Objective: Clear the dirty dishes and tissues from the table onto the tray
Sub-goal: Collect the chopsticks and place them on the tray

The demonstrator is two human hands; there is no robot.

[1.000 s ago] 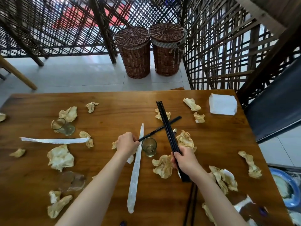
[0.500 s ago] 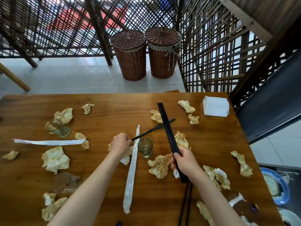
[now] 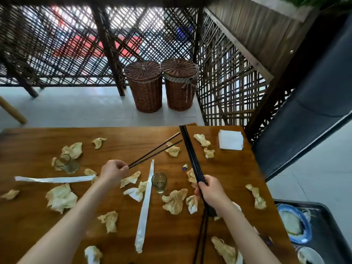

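Observation:
My left hand [image 3: 114, 171] pinches a pair of black chopsticks [image 3: 155, 151] by one end; their tips point up and to the right, lifted off the wooden table [image 3: 234, 174]. My right hand [image 3: 211, 191] is closed around a bundle of black chopsticks [image 3: 189, 153] that points away from me. Several crumpled stained tissues [image 3: 174, 200] lie scattered over the table. A small upright glass [image 3: 159, 182] stands between my hands. A tipped glass [image 3: 68, 164] lies at the left. The dark tray [image 3: 331, 242] sits at the lower right with a blue-rimmed plate [image 3: 294, 223] on it.
Two long white paper sleeves [image 3: 145, 204] [image 3: 55, 179] lie on the table. A stack of clean white napkins [image 3: 230, 139] sits at the far right corner. Two lidded wicker baskets [image 3: 145, 86] stand on the floor beyond the table. A lattice screen [image 3: 226, 86] rises at the right.
My left hand has lifted the pair of chopsticks off the table and drawn them leftward. My head has tilted up, so the table sits lower in view.

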